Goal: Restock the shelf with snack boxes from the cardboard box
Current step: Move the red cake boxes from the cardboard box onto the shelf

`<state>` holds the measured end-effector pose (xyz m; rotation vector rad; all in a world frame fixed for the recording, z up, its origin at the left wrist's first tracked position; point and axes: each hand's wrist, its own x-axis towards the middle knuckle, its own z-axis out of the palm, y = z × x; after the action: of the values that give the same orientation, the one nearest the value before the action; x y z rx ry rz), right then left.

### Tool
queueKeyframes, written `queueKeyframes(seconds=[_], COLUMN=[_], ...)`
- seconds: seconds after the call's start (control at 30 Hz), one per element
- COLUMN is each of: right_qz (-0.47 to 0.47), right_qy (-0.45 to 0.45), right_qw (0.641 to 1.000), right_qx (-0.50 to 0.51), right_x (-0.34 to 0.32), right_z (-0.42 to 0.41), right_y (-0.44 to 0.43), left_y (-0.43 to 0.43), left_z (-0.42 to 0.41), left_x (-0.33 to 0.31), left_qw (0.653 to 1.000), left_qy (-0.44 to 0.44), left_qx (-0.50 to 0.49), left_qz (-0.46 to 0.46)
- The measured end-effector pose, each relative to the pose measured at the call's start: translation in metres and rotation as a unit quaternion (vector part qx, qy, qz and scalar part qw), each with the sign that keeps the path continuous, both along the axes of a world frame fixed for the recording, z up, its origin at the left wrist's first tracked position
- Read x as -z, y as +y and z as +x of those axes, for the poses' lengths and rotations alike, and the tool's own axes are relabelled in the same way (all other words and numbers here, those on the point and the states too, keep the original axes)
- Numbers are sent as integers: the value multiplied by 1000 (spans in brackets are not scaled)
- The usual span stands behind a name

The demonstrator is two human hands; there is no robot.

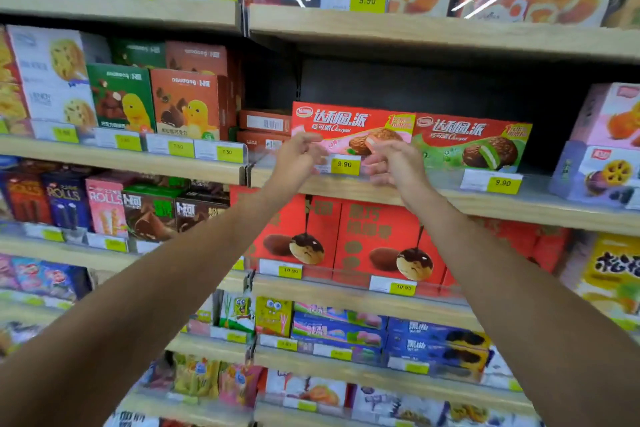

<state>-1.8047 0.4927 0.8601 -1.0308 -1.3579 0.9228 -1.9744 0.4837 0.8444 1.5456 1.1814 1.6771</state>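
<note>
- The pink snack box [349, 128] stands on the shelf [519, 208], touching a green snack box [474, 144].
- The left hand [298, 158] and right hand [394, 163] are apart at its lower edge, fingers curled (too blurred to tell whether they grip).

At the centre of the frame, the left pie box [349, 128] and the right pie box [474, 142] stand side by side, touching, on the middle shelf [450, 199]. Just left of them lie two stacked boxes [265, 126]. A price tag [344, 165] sits on the shelf edge, between the left hand [298, 156] and the right hand [391, 163], both before the left pie box's lower edge. Two puff boxes [377, 239] stand on the shelf below.
</note>
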Motion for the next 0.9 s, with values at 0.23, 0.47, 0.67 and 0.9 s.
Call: queueKeyframes(seconds=[0.23,0.47,0.67,0.9], right_qz=[15,-157,-322,-400], right_qy=[-12,-143,-229,-297], right_qw=[1000,973,897,835], right_qx=[-1,-89,-196,-232], right_x=[71,246,404,574], right_z=[-38,-67,-76,-79], right_y=[-36,-55,-81,-100], left_y=[-49,-102,-145,-182], left_z=[-25,-60,-64,-71], left_x=[111,268,400,560], left_qw=[988,923,818,739], left_qy=[57,116,197,312], left_qx=[27,57,67,27], left_qz=[-143,-363,-536,-597])
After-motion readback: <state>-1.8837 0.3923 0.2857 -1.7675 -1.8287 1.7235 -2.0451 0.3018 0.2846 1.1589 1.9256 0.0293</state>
